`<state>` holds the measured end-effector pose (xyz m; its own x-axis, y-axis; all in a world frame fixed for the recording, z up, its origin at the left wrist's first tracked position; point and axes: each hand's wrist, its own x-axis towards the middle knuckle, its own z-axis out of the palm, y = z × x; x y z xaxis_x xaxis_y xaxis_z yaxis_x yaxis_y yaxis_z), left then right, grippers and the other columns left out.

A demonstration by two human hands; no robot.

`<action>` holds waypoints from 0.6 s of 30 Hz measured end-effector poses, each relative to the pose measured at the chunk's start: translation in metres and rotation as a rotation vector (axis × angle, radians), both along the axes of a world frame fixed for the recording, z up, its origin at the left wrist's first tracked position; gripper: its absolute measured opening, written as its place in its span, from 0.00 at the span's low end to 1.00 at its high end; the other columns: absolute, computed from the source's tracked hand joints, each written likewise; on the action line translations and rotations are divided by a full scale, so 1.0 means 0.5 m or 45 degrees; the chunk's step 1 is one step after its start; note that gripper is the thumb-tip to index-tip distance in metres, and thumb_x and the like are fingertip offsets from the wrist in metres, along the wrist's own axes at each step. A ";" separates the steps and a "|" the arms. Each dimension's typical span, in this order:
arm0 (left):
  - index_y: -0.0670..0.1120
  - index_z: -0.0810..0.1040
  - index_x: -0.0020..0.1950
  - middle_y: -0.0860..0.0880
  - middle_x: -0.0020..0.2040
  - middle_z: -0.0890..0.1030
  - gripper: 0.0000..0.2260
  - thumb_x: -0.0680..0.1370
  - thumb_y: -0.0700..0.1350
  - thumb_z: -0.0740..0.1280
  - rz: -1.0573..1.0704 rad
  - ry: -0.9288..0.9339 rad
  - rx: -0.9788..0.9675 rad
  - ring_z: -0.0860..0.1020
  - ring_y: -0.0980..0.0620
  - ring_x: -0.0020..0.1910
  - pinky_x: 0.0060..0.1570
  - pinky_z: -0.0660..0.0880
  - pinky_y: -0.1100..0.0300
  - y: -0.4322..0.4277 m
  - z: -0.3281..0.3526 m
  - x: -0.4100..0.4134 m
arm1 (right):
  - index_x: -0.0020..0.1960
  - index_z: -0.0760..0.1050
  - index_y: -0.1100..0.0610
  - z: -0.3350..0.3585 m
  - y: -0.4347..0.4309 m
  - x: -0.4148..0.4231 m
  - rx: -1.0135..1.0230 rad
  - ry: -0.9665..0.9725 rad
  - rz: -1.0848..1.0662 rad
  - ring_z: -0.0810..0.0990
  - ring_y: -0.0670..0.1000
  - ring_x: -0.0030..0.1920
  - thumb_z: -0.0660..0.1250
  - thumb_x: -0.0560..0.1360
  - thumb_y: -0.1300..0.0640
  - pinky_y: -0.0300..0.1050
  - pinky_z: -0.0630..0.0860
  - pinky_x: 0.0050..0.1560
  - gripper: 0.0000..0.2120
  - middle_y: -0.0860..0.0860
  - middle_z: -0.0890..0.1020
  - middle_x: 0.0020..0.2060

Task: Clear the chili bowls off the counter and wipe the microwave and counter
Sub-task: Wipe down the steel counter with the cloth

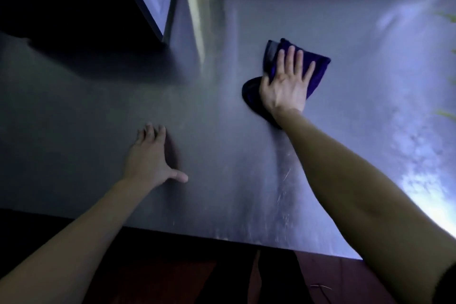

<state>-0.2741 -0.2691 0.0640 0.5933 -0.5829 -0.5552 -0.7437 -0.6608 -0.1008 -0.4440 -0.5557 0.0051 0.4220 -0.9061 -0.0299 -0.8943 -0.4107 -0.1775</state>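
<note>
1. Counter [222, 155]: a wide grey metal top that fills almost the whole view, with its near edge running across the bottom and a reddish floor [345, 279] below it.
2. No chili bowls are visible on the part of the counter that shows, so I judge the step in hand is the wiping.
3. The right hand [283, 86] lies flat with straight, slightly spread fingers, palm down on a folded purple cloth [318, 66]. It presses the cloth on the counter and does not pinch it.
4. The cloth is in the far right-of-middle part of the counter. It sticks out from under the hand at the far side, to the right, and to the near left at the wrist.
5. The left hand [148, 160] rests palm down on bare counter, nearer and to the left, well apart from the cloth. Its fingers are loosely together, the thumb is spread to the right, and it holds nothing.
6. The relation that matters: only the right hand has the cloth, and open counter lies on every side of it, so a stroke toward the near left would meet the left hand first.
7. Far left stands a large dark object [74, 7], possibly the microwave; I cannot tell.
8. Faint streaks show near the edge between the arms.
</note>
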 end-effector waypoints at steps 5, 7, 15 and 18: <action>0.47 0.41 0.88 0.40 0.88 0.44 0.77 0.54 0.79 0.79 0.018 0.017 -0.006 0.47 0.39 0.88 0.83 0.60 0.42 0.005 0.000 0.005 | 0.87 0.55 0.55 0.014 0.330 0.010 0.102 0.003 0.929 0.46 0.56 0.87 0.61 0.79 0.41 0.66 0.43 0.84 0.41 0.53 0.52 0.87; 0.47 0.40 0.88 0.41 0.88 0.43 0.77 0.55 0.80 0.77 0.006 0.031 0.000 0.46 0.39 0.88 0.83 0.60 0.42 0.006 0.004 0.003 | 0.88 0.52 0.52 0.011 0.315 -0.016 0.171 0.022 1.262 0.43 0.54 0.87 0.58 0.81 0.42 0.63 0.39 0.85 0.39 0.51 0.49 0.87; 0.46 0.42 0.88 0.40 0.88 0.46 0.76 0.54 0.81 0.75 -0.037 -0.036 0.035 0.49 0.39 0.88 0.81 0.64 0.46 -0.008 0.012 -0.003 | 0.87 0.58 0.52 0.014 -0.235 0.205 0.024 0.004 0.480 0.53 0.54 0.87 0.57 0.82 0.43 0.59 0.45 0.86 0.35 0.51 0.57 0.87; 0.48 0.41 0.88 0.41 0.88 0.45 0.77 0.53 0.81 0.76 -0.021 -0.042 0.027 0.48 0.41 0.88 0.79 0.67 0.44 -0.009 0.013 -0.002 | 0.87 0.55 0.53 0.017 -0.218 0.299 -0.041 0.068 0.349 0.51 0.56 0.87 0.51 0.81 0.40 0.65 0.45 0.85 0.37 0.52 0.55 0.87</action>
<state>-0.2752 -0.2734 0.0706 0.6022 -0.5807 -0.5479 -0.7503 -0.6462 -0.1397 -0.2945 -0.6644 0.0137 0.6504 -0.7590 -0.0317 -0.7566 -0.6435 -0.1164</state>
